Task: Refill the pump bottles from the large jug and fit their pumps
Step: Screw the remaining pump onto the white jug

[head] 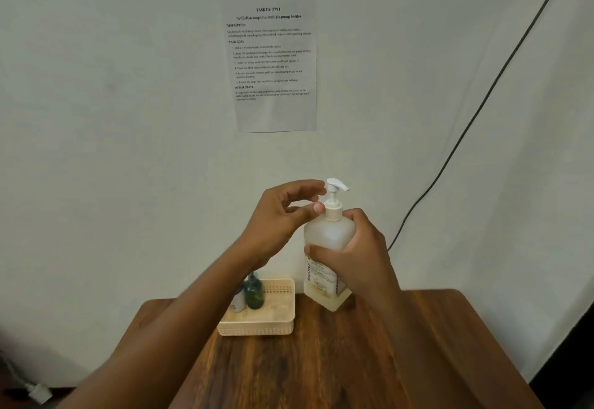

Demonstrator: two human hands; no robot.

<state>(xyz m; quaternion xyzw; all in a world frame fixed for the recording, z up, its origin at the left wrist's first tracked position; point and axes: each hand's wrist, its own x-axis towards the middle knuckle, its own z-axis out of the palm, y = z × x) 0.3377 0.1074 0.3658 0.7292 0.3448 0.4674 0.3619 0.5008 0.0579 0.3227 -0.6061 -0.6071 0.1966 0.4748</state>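
Bottom of the frame, the wooden counter (pixel 369 360) stretches away, two bare forearms reaching in over it. At centre, slightly right, the right hand (pixel 356 254) is wrapped firmly around the frosted pump bottle (pixel 328 235), fingers across its label; the bottle's base looks tilted, one corner near the counter, though I cannot tell if it touches. A pale layer of liquid sits low inside. Just left, the left hand (pixel 283 216) has thumb and fingertips at the white pump (pixel 334 196), pinched loosely at the collar on the bottle's neck. Lower centre, behind the left forearm, a cream basket (pixel 273 328) sits on the counter with a green bottle (pixel 254 293) upright inside, plus a paler one, half hidden. Beyond, upper centre, a printed sheet (pixel 273 65) on the wall; upper right, a dark cable (pixel 482 103) running diagonally down.
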